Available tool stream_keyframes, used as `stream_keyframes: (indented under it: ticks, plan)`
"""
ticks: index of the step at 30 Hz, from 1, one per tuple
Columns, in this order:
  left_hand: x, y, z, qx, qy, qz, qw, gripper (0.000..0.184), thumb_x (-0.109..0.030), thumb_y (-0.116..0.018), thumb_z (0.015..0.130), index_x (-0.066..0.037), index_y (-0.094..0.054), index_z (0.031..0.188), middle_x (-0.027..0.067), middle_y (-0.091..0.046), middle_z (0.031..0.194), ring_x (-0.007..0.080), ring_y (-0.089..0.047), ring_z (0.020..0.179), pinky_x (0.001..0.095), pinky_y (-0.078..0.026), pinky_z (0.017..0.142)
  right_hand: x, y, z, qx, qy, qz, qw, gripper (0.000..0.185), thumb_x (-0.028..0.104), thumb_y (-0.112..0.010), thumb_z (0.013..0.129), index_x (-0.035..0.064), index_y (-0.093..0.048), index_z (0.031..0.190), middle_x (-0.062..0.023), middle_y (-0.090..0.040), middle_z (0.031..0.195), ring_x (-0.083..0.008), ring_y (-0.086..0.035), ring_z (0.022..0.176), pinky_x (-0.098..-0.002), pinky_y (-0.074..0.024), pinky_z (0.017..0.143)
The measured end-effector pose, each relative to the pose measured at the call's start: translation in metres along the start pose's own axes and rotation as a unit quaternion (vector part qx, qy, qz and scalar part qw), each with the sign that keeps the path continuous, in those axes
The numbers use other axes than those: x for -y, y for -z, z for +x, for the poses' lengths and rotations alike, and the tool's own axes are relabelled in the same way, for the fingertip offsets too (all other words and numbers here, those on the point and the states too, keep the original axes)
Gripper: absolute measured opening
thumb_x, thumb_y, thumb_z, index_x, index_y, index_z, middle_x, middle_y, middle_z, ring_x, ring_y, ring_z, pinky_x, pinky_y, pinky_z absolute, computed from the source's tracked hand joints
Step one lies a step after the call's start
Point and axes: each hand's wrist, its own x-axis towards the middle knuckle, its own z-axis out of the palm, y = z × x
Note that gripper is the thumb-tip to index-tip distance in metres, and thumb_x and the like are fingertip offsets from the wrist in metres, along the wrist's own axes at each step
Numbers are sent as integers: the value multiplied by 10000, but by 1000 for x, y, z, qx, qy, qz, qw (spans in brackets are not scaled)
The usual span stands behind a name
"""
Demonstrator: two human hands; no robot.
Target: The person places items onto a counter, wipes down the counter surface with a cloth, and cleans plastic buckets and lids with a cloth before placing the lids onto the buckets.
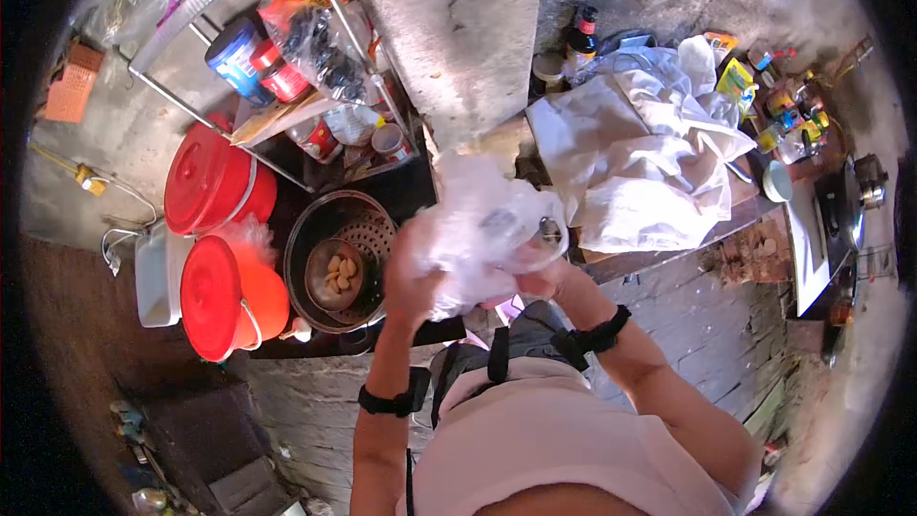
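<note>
A crumpled, whitish see-through plastic bag is held up in front of my body. My left hand has its fingers closed on the bag's left side, partly hidden by the film. On the lower right, my right hand grips the bag too, its fingertips partly covered by the plastic. Something dark shows at the bag's right side, too unclear to name. Left of my left hand stands a metal pot with a perforated steamer insert. Inside it sits a small bowl holding several pale, peeled-looking cloves.
Two red lidded buckets stand left of the pot. Behind them, a metal shelf carries jars and bags. White cloth covers part of the right-hand table. Bottles and packets stand behind it; a pale bowl lies farther right.
</note>
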Motion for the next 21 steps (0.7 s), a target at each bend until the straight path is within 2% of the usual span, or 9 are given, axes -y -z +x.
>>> stream_keyframes:
  ticks: [2,4,6,8,10,12,13,16,21]
  plan:
    - [8,13,-4,-83,71,-38,993,572,48,-533,687,-3,-391,1239,116,-496,1182,232,-486,1084,320,-373,930,46,-29,-14,88,-135,-24,987,560,438,-539,803,108,-420,1239,-117,-536,1132,-293,-562,989,-498,-502,733]
    - [-10,18,-9,-199,189,-208,939,499,53,-504,738,-15,-416,1225,93,-503,1161,193,-496,1048,297,-397,891,55,-24,-20,-77,-99,-141,982,538,450,-501,823,111,-424,1234,-105,-548,1113,-293,-560,988,-488,-513,698]
    - [-15,26,-8,-192,175,-150,954,436,32,-486,780,-24,-433,1210,88,-515,1132,183,-507,1019,310,-420,860,55,0,-20,-117,-95,-160,976,515,432,-498,829,120,-427,1232,-97,-547,1111,-280,-564,974,-460,-520,675]
    - [-10,32,-8,-236,173,-341,893,423,-7,-510,789,-18,-434,1205,92,-521,1123,190,-516,1008,328,-431,851,52,9,-22,-177,10,-122,977,512,424,-511,822,121,-431,1226,-87,-549,1107,-266,-563,970,-440,-520,661]
    - [-21,35,-4,-230,79,-250,937,428,-42,-523,783,-5,-436,1200,96,-522,1123,203,-526,994,333,-451,825,55,24,-11,-219,27,-105,970,473,414,-534,808,104,-481,1161,-70,-568,1069,-247,-555,986,-406,-520,668]
    - [-20,49,-6,-265,72,-227,934,407,-55,-525,772,15,-460,1169,102,-525,1117,215,-533,982,316,-463,799,71,20,-7,-296,70,-224,926,384,340,-575,792,84,-525,1073,-94,-596,962,-225,-601,834,-348,-523,586]
    - [-23,61,-6,-259,122,-186,940,399,-42,-524,756,31,-478,1145,110,-521,1119,223,-528,994,332,-474,791,79,7,-16,-317,105,-153,930,278,233,-601,779,76,-546,1002,-104,-596,827,-189,-591,620,-289,-485,464]
    - [-19,80,-16,-258,184,-300,900,394,-39,-537,744,40,-491,1127,115,-532,1086,234,-542,968,358,-479,799,99,16,-23,-318,70,-118,938,284,168,-601,776,63,-517,1026,-93,-576,738,-168,-542,493,-276,-456,403]
    - [-31,64,-10,-197,143,-436,866,461,-65,-554,742,12,-447,1184,125,-552,1069,268,-562,947,402,-484,804,85,21,-25,-244,91,-190,947,442,170,-570,813,110,-412,1221,-138,-549,969,-228,-599,666,-275,-481,429]
